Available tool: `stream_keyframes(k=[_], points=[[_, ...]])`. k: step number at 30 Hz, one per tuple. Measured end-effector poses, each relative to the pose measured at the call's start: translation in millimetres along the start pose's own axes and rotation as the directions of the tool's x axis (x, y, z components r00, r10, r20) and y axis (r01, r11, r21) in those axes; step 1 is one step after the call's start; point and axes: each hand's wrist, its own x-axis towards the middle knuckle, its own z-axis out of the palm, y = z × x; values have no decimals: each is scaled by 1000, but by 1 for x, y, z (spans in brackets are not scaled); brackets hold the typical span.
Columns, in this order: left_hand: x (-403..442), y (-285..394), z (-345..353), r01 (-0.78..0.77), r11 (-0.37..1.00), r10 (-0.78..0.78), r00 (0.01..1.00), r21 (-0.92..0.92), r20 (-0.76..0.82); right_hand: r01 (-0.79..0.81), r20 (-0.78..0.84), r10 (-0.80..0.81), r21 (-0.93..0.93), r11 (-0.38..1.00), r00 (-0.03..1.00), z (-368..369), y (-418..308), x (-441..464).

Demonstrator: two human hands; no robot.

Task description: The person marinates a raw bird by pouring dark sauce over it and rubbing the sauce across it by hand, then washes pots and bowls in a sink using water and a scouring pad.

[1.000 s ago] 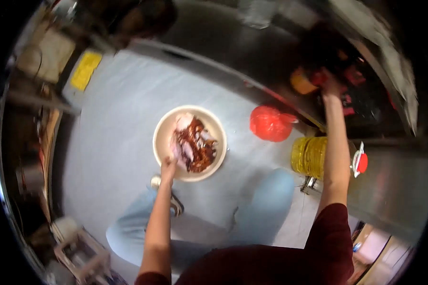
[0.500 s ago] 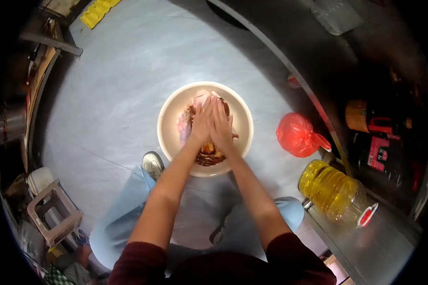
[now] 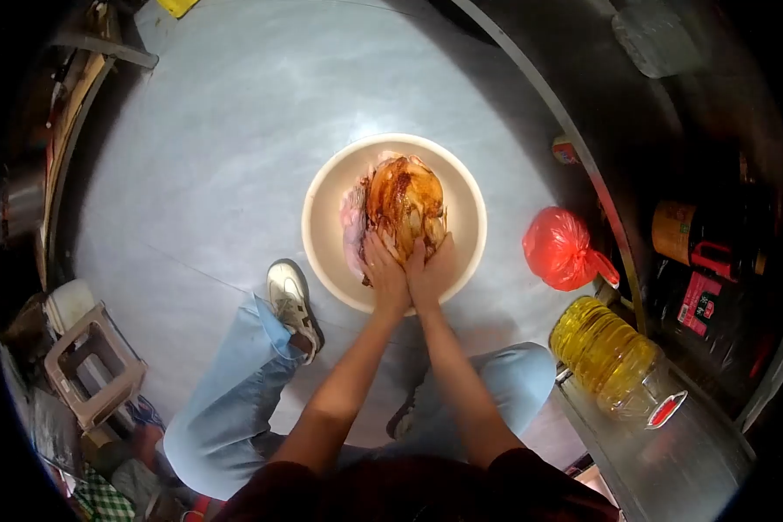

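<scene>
A cream basin (image 3: 321, 261) stands on the grey floor between my feet. In it lies a heap of raw meat that looks like poultry (image 3: 406, 193), glossy with brown sauce on top and pale pink along its left side. My left hand (image 3: 388, 271) rests on the near left part of the meat, fingers stretched out. Beside it, my right hand (image 3: 431, 270) lies on the near right part, fingers also extended and thumb close to the left hand. The wrists almost meet above the basin's near rim. Neither hand is closed around anything; the palms' undersides are hidden.
A tied red plastic bag (image 3: 558, 249) sits right of the basin. Beyond it, a large jug of yellow oil (image 3: 605, 352) lies tilted near a metal surface (image 3: 670, 461). Dark bottles (image 3: 700, 300) stand on the right. At left is a beige plastic stool (image 3: 96, 364).
Both hands have slid toward me, from the far side of the meat to its near end, uncovering its browned top. The camera view has shifted slightly.
</scene>
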Motion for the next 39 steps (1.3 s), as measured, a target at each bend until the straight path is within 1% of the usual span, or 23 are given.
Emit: stream_keyframes(k=[1,4,5,8,9,11,12,13,16,19,21,22,24,25,28,29,32,33,34,35,36,37,39], points=[[3,-5,8,20,987,-20,1000,157,-2,11,-110,-21,-91,996,994,4,0,-2],[17,-14,-8,155,988,-152,973,6,-174,-235,116,237,-26,972,965,-7,-5,33],[23,-23,-7,250,958,-275,939,-138,-208,-259,203,267,-63,964,942,-7,0,43],[44,-32,-6,171,905,-267,941,-390,-207,-324,361,331,-80,943,872,-9,12,57],[52,-35,-11,143,785,-278,951,-603,-136,-352,364,333,-18,936,870,-7,14,54],[72,-42,-22,321,722,-239,947,-613,214,-437,421,341,154,886,840,-2,25,52],[84,-47,-30,403,699,-201,903,-591,378,-494,473,336,261,829,814,2,31,56],[93,-64,-15,586,579,-258,792,-567,554,-547,522,324,358,757,789,3,33,58],[88,-67,-3,811,-96,-52,574,-576,817,-651,619,319,436,621,718,-4,27,62],[78,-49,-34,827,209,-184,557,-521,810,-858,756,412,405,317,509,-14,15,62],[70,-31,-66,769,453,-306,609,-451,732,-877,822,307,454,156,480,-25,-5,55],[70,-31,-72,747,478,-251,620,-461,744,-880,846,248,469,74,471,-29,-11,49],[69,-32,-86,701,520,-143,635,-488,760,-853,834,195,521,30,517,-14,-1,34],[71,-23,-95,614,581,-93,703,-535,706,-840,827,166,543,8,537,-2,8,26],[75,13,-107,417,782,-50,783,-463,620,-700,694,107,713,38,712,42,46,-1],[76,20,-100,242,931,-53,831,-274,554,-696,694,181,716,-60,697,34,27,-6],[45,56,-84,23,998,-38,948,51,316,-675,642,361,737,-48,676,24,21,-10],[32,66,-76,-62,988,31,976,139,215,-624,672,210,739,-252,711,10,9,-9],[17,74,-65,-134,963,107,987,233,123,-618,627,284,775,-130,726,-10,-5,-3],[10,72,-46,-90,943,36,985,321,170,-607,569,351,795,-3,743,-32,-19,10],[3,74,-47,-158,924,107,981,349,161,-590,500,409,797,127,763,-44,-23,23],[-3,79,-52,-225,899,178,972,376,157,-513,444,264,790,335,856,-45,-21,32],[-4,77,-53,-294,885,240,952,360,187,-279,273,108,733,620,956,-42,-18,37]])
